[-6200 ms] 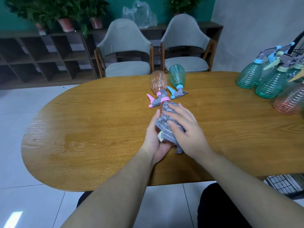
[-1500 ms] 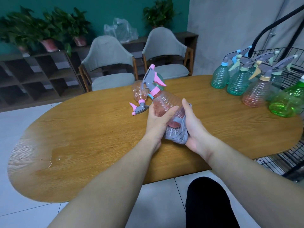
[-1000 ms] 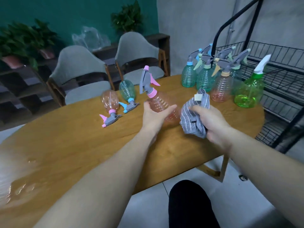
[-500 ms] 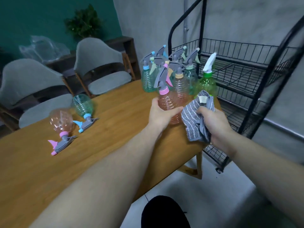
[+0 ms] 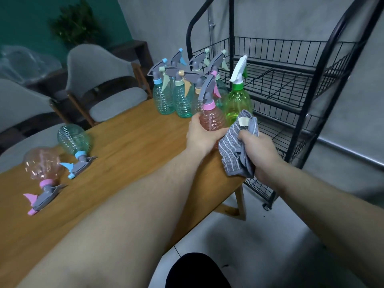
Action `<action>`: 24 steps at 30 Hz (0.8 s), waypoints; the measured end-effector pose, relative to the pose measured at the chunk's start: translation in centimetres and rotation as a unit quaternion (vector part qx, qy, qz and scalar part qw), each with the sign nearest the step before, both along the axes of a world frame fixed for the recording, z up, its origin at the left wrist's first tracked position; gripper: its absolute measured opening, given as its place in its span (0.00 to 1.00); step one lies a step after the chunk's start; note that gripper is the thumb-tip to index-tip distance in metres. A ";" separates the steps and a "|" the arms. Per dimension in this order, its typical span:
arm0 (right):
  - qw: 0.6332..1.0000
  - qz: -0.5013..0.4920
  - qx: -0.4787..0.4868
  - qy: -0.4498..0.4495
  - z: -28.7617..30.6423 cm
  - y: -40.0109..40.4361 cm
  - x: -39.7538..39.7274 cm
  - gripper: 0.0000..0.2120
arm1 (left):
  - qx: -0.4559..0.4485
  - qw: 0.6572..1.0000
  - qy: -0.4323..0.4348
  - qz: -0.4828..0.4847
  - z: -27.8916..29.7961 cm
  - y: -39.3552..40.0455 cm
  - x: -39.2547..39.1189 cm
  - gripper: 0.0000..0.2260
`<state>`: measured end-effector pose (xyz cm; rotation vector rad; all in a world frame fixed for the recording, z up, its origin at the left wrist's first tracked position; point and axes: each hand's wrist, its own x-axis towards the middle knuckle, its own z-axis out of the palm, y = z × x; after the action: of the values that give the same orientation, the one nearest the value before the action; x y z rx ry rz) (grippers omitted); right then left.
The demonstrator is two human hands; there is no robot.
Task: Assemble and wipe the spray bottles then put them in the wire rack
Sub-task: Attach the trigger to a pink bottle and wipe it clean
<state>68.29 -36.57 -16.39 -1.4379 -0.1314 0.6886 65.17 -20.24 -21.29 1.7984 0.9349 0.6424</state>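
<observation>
The pink spray bottle is standing upright, long axis vertical, with the left hand gripping its body, so that hand is nearer. The wire rack is waiting ahead and to the right, beyond the bench edge, its shelves open. The right hand is clutching the striped cloth just beside. Finished bottles are crowding directly ahead.
</observation>
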 end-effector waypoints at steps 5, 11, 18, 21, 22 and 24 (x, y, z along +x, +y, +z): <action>1.000 0.000 -0.001 -0.004 0.0 -0.1 0.0 0.06 | 0.031 0.999 0.037 -0.013 2.7 -2.1 -0.7 0.51; 1.000 0.015 -0.013 -0.010 0.5 0.1 -1.5 0.05 | 0.018 0.998 0.050 -0.027 3.6 -2.1 -3.1 0.45; 0.998 0.065 -0.013 -0.017 2.1 1.9 -6.2 0.03 | 0.018 0.998 0.052 -0.019 5.8 -1.0 -9.9 0.37; 0.995 0.096 -0.004 -0.014 2.7 3.3 -9.0 0.04 | 0.019 0.999 0.046 0.000 5.9 0.2 -13.6 0.26; 0.994 0.104 0.000 -0.016 2.9 3.8 -9.9 0.04 | 0.018 0.999 0.043 0.009 5.9 0.7 -14.8 0.22; 0.992 0.121 0.005 -0.023 3.2 4.9 -11.9 0.04 | 0.011 0.999 0.041 0.023 5.9 1.9 -17.4 0.16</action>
<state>56.38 -31.64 -13.23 -1.4428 -0.3491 0.8522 47.78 -18.37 -15.35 1.8393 1.0316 0.6142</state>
